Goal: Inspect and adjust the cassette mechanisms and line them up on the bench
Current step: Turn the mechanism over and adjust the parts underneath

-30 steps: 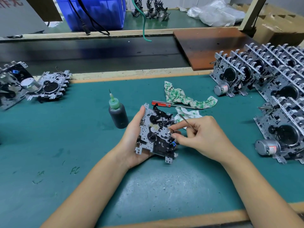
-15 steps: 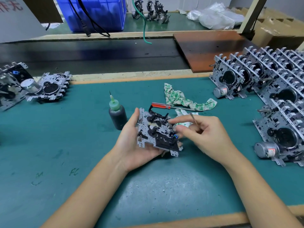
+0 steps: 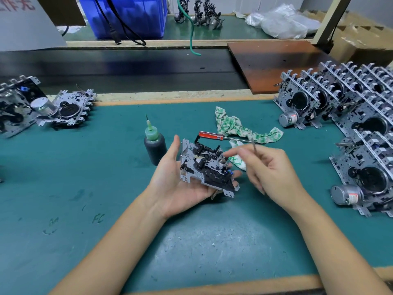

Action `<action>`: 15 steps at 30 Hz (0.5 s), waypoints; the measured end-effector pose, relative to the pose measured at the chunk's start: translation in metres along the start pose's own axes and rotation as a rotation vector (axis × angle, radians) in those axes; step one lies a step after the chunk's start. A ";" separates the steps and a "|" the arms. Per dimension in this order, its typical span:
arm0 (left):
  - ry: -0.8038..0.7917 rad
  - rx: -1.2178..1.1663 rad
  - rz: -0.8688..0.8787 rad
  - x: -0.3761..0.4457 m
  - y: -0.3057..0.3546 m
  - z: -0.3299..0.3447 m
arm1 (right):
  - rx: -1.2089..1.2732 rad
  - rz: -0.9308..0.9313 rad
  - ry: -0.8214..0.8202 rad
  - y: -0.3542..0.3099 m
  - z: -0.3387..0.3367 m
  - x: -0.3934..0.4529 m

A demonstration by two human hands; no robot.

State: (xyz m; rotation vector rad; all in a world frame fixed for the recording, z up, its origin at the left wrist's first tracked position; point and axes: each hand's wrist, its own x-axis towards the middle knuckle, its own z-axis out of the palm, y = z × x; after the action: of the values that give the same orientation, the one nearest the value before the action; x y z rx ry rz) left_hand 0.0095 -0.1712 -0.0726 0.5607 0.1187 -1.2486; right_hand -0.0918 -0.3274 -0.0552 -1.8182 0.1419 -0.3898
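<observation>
your left hand (image 3: pixel 178 184) lies palm up above the green bench mat (image 3: pixel 85 188), fingers fairly straight beneath a cassette mechanism (image 3: pixel 207 167) that rests flat on them, thumb up along its left edge. the mechanism's black gears and levers face up at you. your right hand (image 3: pixel 270 173) hovers just beside its right edge, forefinger reaching toward it, and the fingers pinch a thin metal tool (image 3: pixel 254 146) (possibly tweezers, it is too blurred to be sure) whose end sticks up past your knuckles.

just behind the left thumb stands a dark bottle (image 3: pixel 155 149) with a green needle nozzle. a red-handled screwdriver (image 3: pixel 214 136) lies beyond the mechanism, touching a green-and-white rag (image 3: pixel 234 126). on the right side of the bench, rows of cassette mechanisms (image 3: pixel 344 116) stand on edge, close together, each with a round motor at the near end. at the far left two more mechanisms (image 3: pixel 42 107) lie flat. a blue crate (image 3: pixel 131 15) sits on the far bench.
</observation>
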 end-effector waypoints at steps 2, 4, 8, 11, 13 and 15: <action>-0.038 -0.009 -0.029 -0.001 0.000 -0.001 | -0.075 0.008 0.090 0.003 -0.003 0.003; -0.063 -0.027 -0.048 -0.002 0.000 -0.001 | -0.300 0.020 0.139 0.011 -0.006 0.005; -0.024 0.008 -0.035 -0.004 0.002 0.002 | -0.726 0.008 0.073 0.024 -0.006 0.006; -0.046 0.085 -0.051 -0.007 0.004 0.004 | -0.872 -0.010 0.094 0.027 -0.007 0.006; -0.102 0.139 -0.054 -0.010 0.004 0.005 | -0.873 -0.061 0.146 0.026 -0.007 0.006; -0.145 0.164 -0.062 -0.011 0.003 0.005 | -0.838 -0.073 0.209 0.023 -0.001 0.006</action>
State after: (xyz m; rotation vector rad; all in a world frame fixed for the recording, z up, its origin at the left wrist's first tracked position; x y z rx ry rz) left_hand 0.0073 -0.1638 -0.0629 0.6094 -0.0889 -1.3631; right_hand -0.0842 -0.3368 -0.0755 -2.6058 0.4350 -0.6335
